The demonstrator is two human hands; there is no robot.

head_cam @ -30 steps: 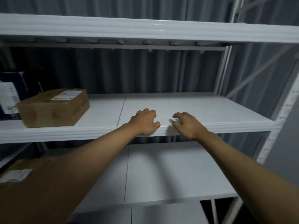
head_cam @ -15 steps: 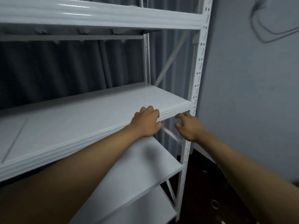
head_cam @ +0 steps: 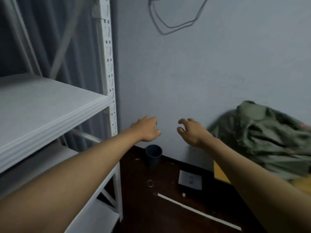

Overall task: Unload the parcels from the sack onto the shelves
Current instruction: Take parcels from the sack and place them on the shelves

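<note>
White shelves [head_cam: 50, 105] at left, crumpled green sack [head_cam: 262, 137] against the wall at right, then left hand [head_cam: 148, 130] and right hand [head_cam: 191, 132] raised between them, fingers loosely curled, holding nothing.

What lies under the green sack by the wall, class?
A yellow-brown flat edge, perhaps a parcel, pokes out beneath the green sack. The crumpled fabric covers the rest, so what the sack holds cannot be seen.

Two bare forearms, no sleeves showing; left hand [head_cam: 146, 130] and right hand [head_cam: 191, 132] ungloved; no rings, watch or bands visible.
</note>
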